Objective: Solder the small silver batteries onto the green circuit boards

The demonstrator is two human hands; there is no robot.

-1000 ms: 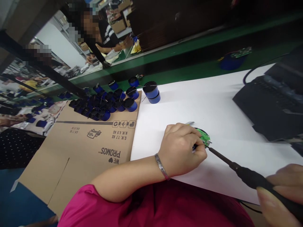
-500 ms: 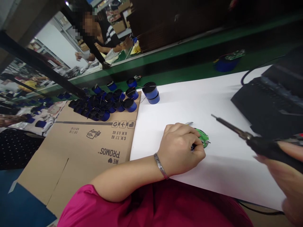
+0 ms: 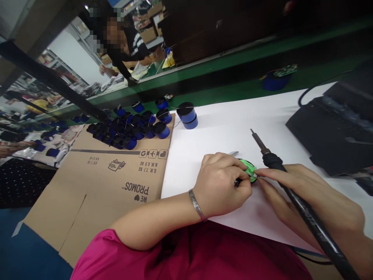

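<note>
White sheet (image 3: 221, 128): bright before you, greyer at the near side
Soldering iron (image 3: 302, 207): faint sheen along your handle
Dark panel (image 3: 233, 27): far, dim
Far-left background (image 3: 43, 103): blurred, stretched

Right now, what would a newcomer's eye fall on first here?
The black soldering iron stands out, slanting across the right hand, tip raised. Left of it, the left hand holds a green circuit board over the white work surface. Farther left, blue cylinders with black tops crowd the printed cardboard's far end.
</note>
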